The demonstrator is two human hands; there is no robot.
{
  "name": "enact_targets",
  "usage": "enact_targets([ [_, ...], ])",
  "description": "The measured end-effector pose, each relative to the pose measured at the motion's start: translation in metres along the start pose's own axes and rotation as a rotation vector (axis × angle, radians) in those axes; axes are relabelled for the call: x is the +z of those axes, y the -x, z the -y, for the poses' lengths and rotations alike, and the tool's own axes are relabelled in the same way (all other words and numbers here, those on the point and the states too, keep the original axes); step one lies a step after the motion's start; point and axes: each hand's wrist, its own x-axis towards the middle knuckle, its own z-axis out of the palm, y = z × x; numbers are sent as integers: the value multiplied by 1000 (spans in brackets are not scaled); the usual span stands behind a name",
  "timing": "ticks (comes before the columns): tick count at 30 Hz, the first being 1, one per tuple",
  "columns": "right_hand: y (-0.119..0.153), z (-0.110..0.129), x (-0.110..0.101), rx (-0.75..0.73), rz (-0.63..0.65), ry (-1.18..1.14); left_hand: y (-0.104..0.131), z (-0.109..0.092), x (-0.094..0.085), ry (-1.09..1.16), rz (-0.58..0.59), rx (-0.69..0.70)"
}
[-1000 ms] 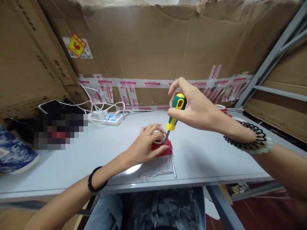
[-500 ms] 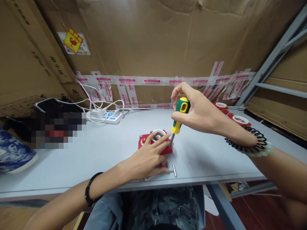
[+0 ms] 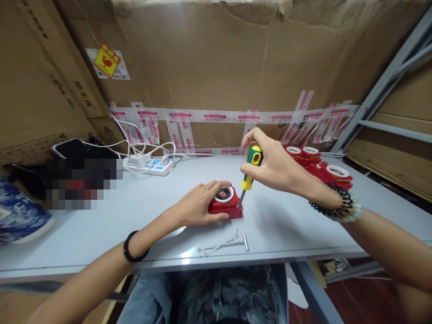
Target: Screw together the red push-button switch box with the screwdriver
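Power strip (image 3: 152,167): bench, ten o'clock.
Red units (image 3: 320,167): two o'clock.
Metal pin (image 3: 246,241): six o'clock edge.

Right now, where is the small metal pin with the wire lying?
In the head view the metal pin lies on the grey table near its front edge, just in front of the red block that the left hand steadies.
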Motion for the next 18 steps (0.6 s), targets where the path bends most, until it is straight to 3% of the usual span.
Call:
enact_targets([
  [18, 0, 1, 1, 25, -12, 63, -2, 4, 2, 34, -2, 5],
])
